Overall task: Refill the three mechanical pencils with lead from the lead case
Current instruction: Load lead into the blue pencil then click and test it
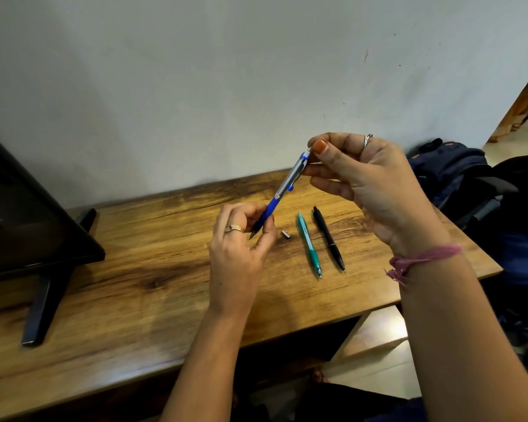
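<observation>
A person's two hands hold a blue-and-silver mechanical pencil [282, 193] slantwise above a wooden desk [134, 269]. The left hand [241, 248] is closed around the blue grip at the pencil's lower, pointed end, with a ring showing on one finger. The right hand [366, 181] is raised higher and pinches the pencil's white top end between thumb and fingertips; it too wears a ring, and a pink thread bracelet [421, 260] circles that wrist.

On the desk between the two hands, just right of the left hand's fingers, lies a small silver cap [286, 234]. Further right, beneath the right hand, a teal mechanical pencil [309, 245] and a black mechanical pencil [329, 239] lie side by side, close but apart, tips pointing toward the near edge of the desk.

Well to the left of the left hand stands a dark monitor [22, 214] on a black angled foot. Beyond the right hand, off the desk's far right corner, sits a dark blue backpack [448, 169]. A plain pale wall [226, 71] rises behind the desk.
</observation>
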The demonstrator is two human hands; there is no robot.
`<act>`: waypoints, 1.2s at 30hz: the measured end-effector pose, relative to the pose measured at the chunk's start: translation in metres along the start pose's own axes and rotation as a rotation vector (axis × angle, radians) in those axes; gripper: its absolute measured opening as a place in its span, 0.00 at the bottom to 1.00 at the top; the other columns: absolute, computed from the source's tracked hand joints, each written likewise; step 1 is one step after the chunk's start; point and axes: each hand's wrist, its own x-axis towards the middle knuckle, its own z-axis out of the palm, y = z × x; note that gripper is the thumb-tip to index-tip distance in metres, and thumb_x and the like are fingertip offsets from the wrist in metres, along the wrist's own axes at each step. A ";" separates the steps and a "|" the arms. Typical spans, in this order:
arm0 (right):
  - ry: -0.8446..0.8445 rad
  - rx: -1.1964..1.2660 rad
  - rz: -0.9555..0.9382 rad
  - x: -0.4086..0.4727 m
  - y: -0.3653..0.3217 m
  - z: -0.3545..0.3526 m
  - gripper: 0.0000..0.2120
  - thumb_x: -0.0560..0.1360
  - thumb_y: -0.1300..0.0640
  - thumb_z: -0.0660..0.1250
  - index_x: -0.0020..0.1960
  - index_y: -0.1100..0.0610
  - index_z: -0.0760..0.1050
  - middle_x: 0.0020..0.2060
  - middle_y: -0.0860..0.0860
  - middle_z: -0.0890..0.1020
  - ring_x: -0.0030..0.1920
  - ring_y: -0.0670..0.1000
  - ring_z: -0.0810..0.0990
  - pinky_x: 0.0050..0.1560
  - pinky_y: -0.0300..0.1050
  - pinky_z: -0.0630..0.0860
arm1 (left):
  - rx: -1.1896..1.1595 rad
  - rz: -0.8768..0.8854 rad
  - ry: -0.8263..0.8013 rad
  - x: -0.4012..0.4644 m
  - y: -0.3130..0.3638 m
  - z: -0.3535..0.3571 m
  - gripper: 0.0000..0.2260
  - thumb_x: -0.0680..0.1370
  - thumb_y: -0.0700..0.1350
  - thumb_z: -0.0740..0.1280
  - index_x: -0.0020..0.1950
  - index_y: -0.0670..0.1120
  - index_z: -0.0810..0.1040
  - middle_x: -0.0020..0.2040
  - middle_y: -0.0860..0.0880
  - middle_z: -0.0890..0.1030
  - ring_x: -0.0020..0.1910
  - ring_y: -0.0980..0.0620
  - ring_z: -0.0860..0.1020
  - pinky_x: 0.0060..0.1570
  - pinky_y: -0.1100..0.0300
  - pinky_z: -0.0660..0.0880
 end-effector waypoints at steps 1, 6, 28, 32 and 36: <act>-0.005 -0.011 -0.002 0.000 0.000 -0.001 0.04 0.76 0.58 0.67 0.50 0.54 0.80 0.43 0.50 0.87 0.46 0.49 0.86 0.43 0.39 0.81 | 0.002 0.004 -0.004 0.000 0.000 -0.001 0.08 0.74 0.39 0.69 0.52 0.39 0.78 0.49 0.49 0.76 0.47 0.58 0.75 0.50 0.73 0.73; -0.030 -0.068 -0.020 0.001 -0.001 -0.005 0.04 0.76 0.59 0.67 0.48 0.54 0.80 0.41 0.49 0.87 0.45 0.48 0.86 0.42 0.38 0.81 | 0.029 0.011 -0.039 0.002 -0.001 -0.005 0.09 0.75 0.40 0.67 0.53 0.38 0.79 0.49 0.48 0.77 0.48 0.51 0.77 0.50 0.67 0.75; 0.097 -0.321 -0.143 0.009 0.023 -0.007 0.07 0.78 0.57 0.66 0.50 0.46 0.79 0.44 0.45 0.85 0.43 0.41 0.84 0.39 0.30 0.75 | -0.060 -0.149 -0.207 0.000 0.002 0.002 0.10 0.77 0.38 0.68 0.58 0.39 0.79 0.51 0.51 0.77 0.44 0.62 0.77 0.48 0.75 0.73; 0.106 -0.307 -0.162 0.008 0.029 -0.005 0.11 0.79 0.60 0.63 0.53 0.45 0.78 0.45 0.46 0.84 0.43 0.40 0.83 0.39 0.30 0.76 | -0.166 -0.272 -0.194 -0.002 0.002 0.006 0.08 0.76 0.40 0.69 0.54 0.47 0.81 0.47 0.54 0.80 0.44 0.63 0.78 0.42 0.73 0.74; 0.197 -0.260 -0.071 0.012 0.049 -0.004 0.11 0.79 0.60 0.64 0.57 0.46 0.77 0.47 0.48 0.83 0.42 0.44 0.83 0.39 0.32 0.77 | -0.258 -0.368 -0.098 -0.001 -0.001 0.004 0.13 0.75 0.41 0.71 0.46 0.61 0.78 0.38 0.60 0.82 0.38 0.64 0.79 0.38 0.72 0.74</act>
